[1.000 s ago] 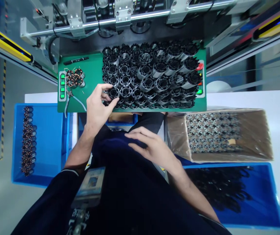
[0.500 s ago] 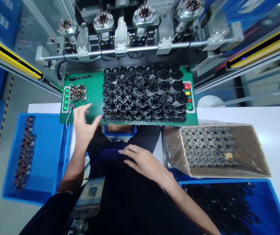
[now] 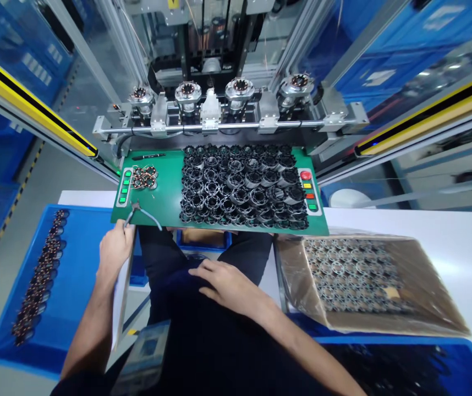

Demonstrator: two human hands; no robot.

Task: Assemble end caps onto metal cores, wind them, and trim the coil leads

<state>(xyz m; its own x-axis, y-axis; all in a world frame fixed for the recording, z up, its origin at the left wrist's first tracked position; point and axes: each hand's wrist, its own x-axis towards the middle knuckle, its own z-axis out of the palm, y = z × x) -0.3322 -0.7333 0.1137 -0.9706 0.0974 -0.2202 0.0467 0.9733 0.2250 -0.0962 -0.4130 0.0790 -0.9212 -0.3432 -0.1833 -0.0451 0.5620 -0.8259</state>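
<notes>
My left hand point(image 3: 115, 246) is at the front left corner of the green work surface point(image 3: 165, 190), fingers curled together. Its fingertips meet the end of one handle of the pliers point(image 3: 137, 207); whether they grip that handle or the surface's edge is hidden. The pliers lie with handles spread, the other handle hanging past the front edge. Behind them sits a small cluster of copper-wound motor stators point(image 3: 144, 177). My right hand point(image 3: 228, 280) rests on my lap, fingers stretched out and holding nothing. Rows of black-rimmed stator cores point(image 3: 240, 187) stand stacked on the green surface.
Behind the surface is a machine with several stator holders point(image 3: 187, 93). A pen point(image 3: 148, 157) and button panels point(image 3: 311, 191) are on the surface. At left, a blue bin point(image 3: 83, 264) holds wound stators; at right stands a plastic-lined carton point(image 3: 429, 275) of metal cores above another blue bin point(image 3: 462, 352).
My left hand has drawn back from above the green surface to its front left corner, and its fingers have curled. My right hand stays on my lap. The camera view has tilted up.
</notes>
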